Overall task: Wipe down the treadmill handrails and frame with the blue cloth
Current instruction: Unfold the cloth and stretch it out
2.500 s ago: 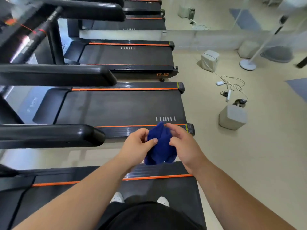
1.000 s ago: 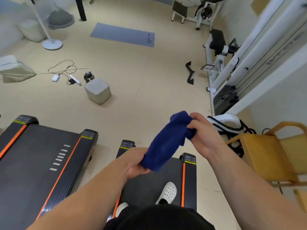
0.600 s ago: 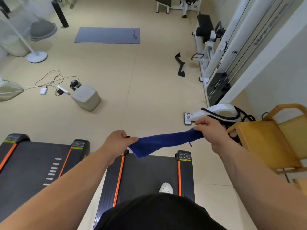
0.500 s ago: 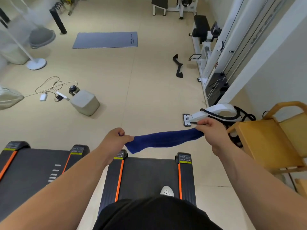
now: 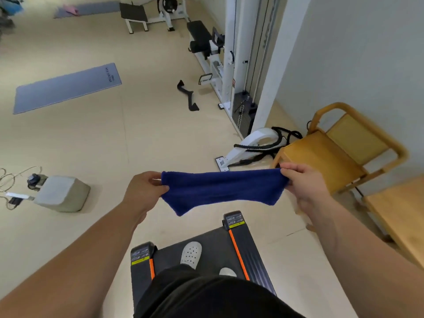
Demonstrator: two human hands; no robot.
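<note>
The dark blue terry cloth [image 5: 223,189] hangs stretched in the air between 2 hands, above the rear end of the black treadmill deck with orange stripes [image 5: 215,246]. The left hand [image 5: 143,192] is closed, pinching the cloth's left end between thumb and fingers; the right hand [image 5: 302,184] is closed on its right end the same way. A white perforated clog [image 5: 191,254] stands on the deck below. A yellow wooden chair [image 5: 339,148] stands by the wall to the right.
</note>
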